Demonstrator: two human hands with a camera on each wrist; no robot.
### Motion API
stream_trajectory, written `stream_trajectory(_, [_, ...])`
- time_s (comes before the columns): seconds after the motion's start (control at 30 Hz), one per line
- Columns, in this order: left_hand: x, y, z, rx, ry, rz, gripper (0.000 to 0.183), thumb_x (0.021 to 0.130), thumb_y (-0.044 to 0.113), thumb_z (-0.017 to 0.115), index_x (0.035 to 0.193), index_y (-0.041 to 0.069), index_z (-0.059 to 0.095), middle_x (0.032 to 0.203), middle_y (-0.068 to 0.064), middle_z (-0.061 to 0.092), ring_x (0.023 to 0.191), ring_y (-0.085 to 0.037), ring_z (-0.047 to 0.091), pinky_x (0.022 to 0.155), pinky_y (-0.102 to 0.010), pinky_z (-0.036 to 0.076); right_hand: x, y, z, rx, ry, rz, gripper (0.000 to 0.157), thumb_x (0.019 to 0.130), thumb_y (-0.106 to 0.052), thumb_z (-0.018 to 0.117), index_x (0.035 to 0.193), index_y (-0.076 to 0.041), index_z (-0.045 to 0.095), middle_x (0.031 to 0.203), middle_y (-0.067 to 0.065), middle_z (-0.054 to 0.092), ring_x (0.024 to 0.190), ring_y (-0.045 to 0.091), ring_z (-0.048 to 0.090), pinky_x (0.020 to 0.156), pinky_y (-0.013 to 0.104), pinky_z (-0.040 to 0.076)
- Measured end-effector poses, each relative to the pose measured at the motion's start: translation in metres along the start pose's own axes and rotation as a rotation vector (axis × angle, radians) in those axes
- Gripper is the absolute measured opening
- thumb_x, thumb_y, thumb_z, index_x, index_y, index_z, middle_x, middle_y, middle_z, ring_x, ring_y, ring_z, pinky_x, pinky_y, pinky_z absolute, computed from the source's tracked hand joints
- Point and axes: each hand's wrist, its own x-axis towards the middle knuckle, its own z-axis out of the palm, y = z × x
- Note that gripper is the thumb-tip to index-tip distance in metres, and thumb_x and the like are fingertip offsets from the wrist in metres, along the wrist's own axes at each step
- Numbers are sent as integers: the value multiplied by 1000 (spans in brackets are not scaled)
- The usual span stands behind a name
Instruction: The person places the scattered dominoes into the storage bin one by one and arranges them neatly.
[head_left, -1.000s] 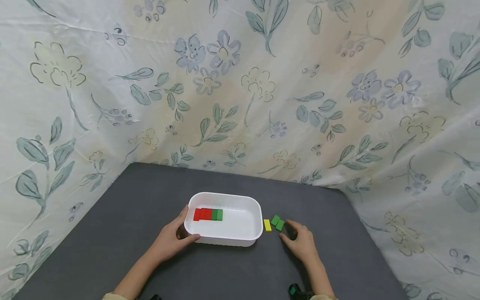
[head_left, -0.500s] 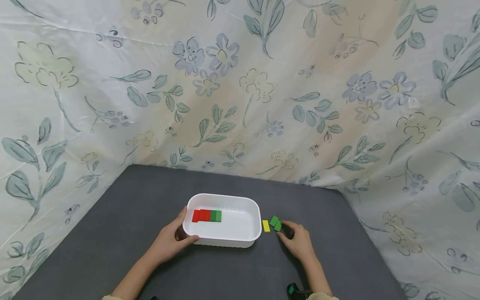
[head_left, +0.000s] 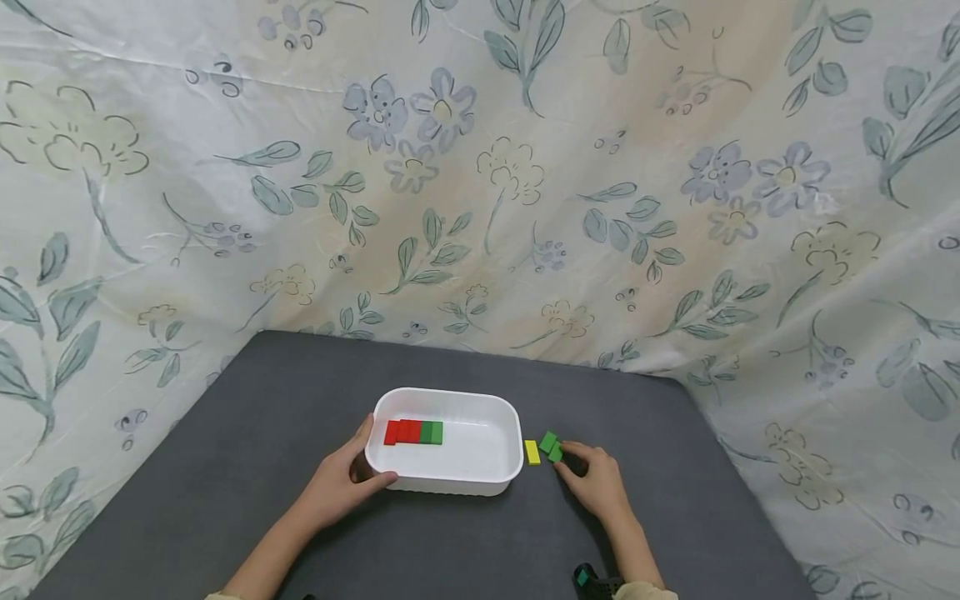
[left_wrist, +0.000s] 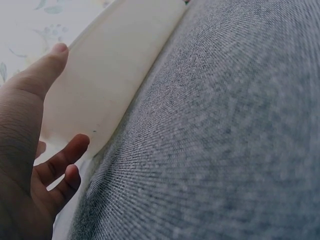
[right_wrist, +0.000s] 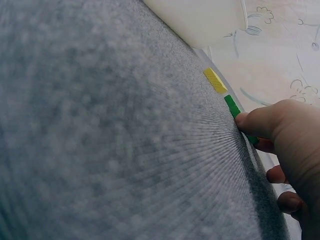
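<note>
A white plastic box (head_left: pixel 480 462) stands on the dark table. My left hand (head_left: pixel 342 483) grips its left end, with the thumb at the front wall and the fingers at the left side; in the left wrist view the thumb and fingertips lie along the box wall (left_wrist: pixel 105 75). Inside the box, red blocks (head_left: pixel 408 431) and green blocks (head_left: pixel 431 432) sit side by side in a row. Right of the box my right hand (head_left: pixel 597 483) pinches a small green block (head_left: pixel 555 452) between thumb and finger. Another green block (head_left: pixel 549 440) touches it at the upper left.
A yellow block (head_left: pixel 532 452) lies between the box and the green blocks. Flowered cloth (head_left: pixel 480 208) hangs behind and beside the grey-black table (head_left: pixel 450 550). A black device (head_left: pixel 592 581) sits at the right wrist.
My right hand has come slightly closer to the nearer green block, and its fingertips now close on it. The left hand and box hold their place; the view has shifted a little.
</note>
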Motion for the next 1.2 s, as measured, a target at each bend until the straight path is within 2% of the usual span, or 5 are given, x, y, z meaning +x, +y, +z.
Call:
stream_trajectory(0.13, [1,1,0,-5,-1,-5,108,86,41,89,168,8,27,152,-15,55,80,-13,52,63,-22,47,-1,1,-1,2,16,-7,33,90,-21,86,121,-10,81,124,12,77,76,13,54,70,36,45])
stream_trajectory(0.37, [1,1,2,-11,-9,-2,108,86,43,89,168,9,27,163,-14,46,81,-13,52,64,-22,47,-3,1,-6,6,70,-21,34,87,-20,88,119,-9,82,121,13,78,76,14,58,69,35,49])
stream_trajectory(0.57, [1,0,3,-31,-15,2,108,86,42,89,168,9,27,159,-15,50,80,-12,53,62,-22,48,-6,-3,-14,14,85,-10,36,88,-21,88,121,-9,81,122,12,77,71,12,49,64,31,41])
stream_trajectory(0.9, [1,-3,1,-29,-8,14,108,87,43,88,168,9,27,170,-14,35,80,-12,54,63,-22,49,-9,-10,-21,17,135,-27,37,88,-21,88,122,-11,81,121,8,77,68,8,44,60,28,36])
stream_trajectory(1.2, [1,-1,-1,-26,-10,9,108,86,42,89,168,8,26,171,-14,35,81,-14,54,63,-22,49,-7,-18,-20,44,231,-112,36,83,-15,92,118,-11,83,117,8,79,68,11,50,57,26,36])
